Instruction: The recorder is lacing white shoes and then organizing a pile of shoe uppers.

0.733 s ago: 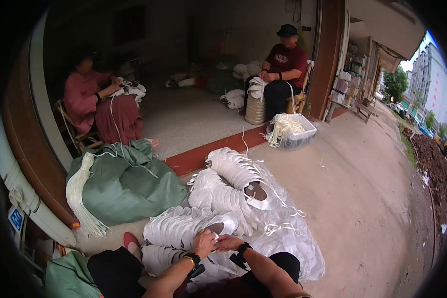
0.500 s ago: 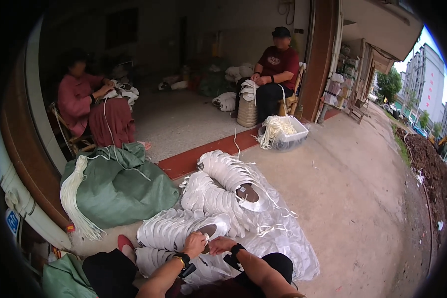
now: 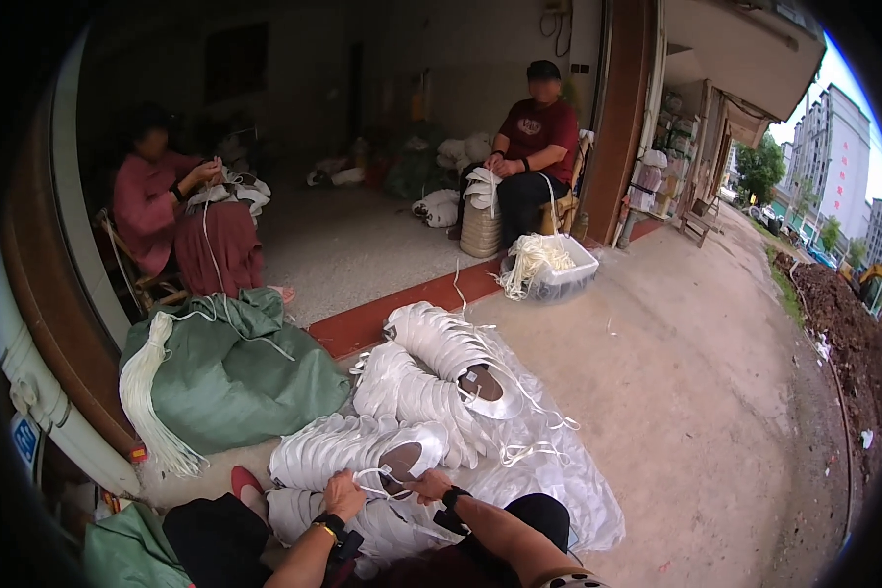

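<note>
In front of me lies a stacked row of white shoe uppers point(image 3: 323, 451), the end one showing its brown inside point(image 3: 400, 459). My left hand point(image 3: 344, 496) is closed at the near side of that end upper, pinching a white lace point(image 3: 370, 474). The lace arcs over the upper's opening toward my right hand point(image 3: 429, 486), whose fingers are closed at the right edge of the same upper and seem to grip the lace too. Another row of uppers point(image 3: 304, 514) lies below my hands, partly hidden by my forearms.
More stacked uppers point(image 3: 441, 343) lie beyond on clear plastic sheeting point(image 3: 559, 490). A green sack point(image 3: 235, 382) at left carries a bundle of white laces point(image 3: 152, 392). A clear bin point(image 3: 568, 274) of laces stands near two seated people point(image 3: 539, 137), point(image 3: 157, 206) handling white pieces.
My hands have moved apart, the left one going left and down, with the lace now stretched between them. The end upper's brown inside shows more. The left co-worker's hands have risen.
</note>
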